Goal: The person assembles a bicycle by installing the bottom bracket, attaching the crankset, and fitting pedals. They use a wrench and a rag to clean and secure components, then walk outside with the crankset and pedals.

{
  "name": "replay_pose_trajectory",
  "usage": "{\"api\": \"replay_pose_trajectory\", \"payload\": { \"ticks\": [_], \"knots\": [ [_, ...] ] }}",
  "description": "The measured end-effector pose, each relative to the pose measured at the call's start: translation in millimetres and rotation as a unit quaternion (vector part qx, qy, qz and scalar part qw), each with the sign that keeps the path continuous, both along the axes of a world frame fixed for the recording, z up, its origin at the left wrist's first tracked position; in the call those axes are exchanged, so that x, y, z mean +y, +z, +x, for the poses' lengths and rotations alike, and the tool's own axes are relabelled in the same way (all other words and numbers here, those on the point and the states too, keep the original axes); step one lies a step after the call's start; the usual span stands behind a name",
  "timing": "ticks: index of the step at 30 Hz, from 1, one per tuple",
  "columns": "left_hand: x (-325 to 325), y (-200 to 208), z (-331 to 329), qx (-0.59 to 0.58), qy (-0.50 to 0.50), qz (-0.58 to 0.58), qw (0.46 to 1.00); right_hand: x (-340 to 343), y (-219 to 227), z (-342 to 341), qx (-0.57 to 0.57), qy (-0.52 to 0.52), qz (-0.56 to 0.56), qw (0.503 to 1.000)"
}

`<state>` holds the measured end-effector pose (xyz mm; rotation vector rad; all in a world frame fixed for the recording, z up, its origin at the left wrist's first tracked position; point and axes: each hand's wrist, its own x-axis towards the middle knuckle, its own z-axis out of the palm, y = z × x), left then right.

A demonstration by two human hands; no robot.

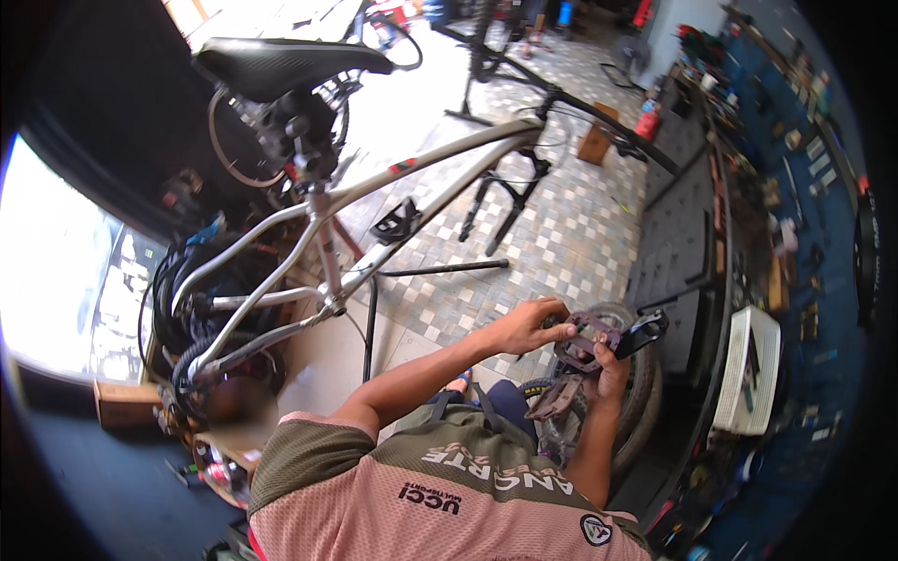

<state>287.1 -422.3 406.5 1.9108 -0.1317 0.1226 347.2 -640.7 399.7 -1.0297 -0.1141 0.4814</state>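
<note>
A dark purplish flat bicycle pedal [572, 353] is up in front of my body on the right, with a black crank arm [644, 331] reaching away from it. My right hand [608, 372] is closed around the pedal's near side, thumb up against it. From the left, my left hand [535, 327] is closed on the pedal's far left edge, its fingertips partly hidden. Just below sits a second, brownish pedal [555, 398]; whether my right hand touches it I cannot tell.
A silver bike frame [421, 161] with a black saddle [290, 64] hangs on a stand [372, 327] at the left. Bicycle wheels [644, 393] lean beside me at the right. A dark drawer cabinet [673, 243] and a white basket [748, 369] line the right wall.
</note>
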Motion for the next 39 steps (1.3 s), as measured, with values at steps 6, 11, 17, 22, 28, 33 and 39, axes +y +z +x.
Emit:
{"api": "replay_pose_trajectory", "payload": {
  "ticks": [6,11,17,22,28,33,39],
  "knots": [
    [113,60,-60,-0.257,0.466,0.228,0.815,29,-38,52,-0.021,-0.006,-0.155,0.988],
    [194,123,-126,-0.195,0.760,0.308,0.538,25,-75,119,-0.042,-0.010,-0.200,0.979],
    [214,119,-96,-0.105,0.773,0.243,0.576,13,-79,193,-0.078,0.072,-0.364,0.925],
    [238,93,-76,-0.175,0.802,0.207,0.532,26,-117,256,-0.131,0.114,-0.472,0.864],
    [250,64,-50,-0.275,0.808,0.203,0.480,28,-164,324,-0.103,0.038,-0.496,0.861],
    [271,69,-35,-0.172,0.862,0.195,0.435,24,-198,374,-0.044,-0.029,-0.475,0.878],
    [300,67,-63,-0.125,0.867,0.364,0.317,41,-194,423,0.009,0.014,-0.542,0.840]
  ]
}}
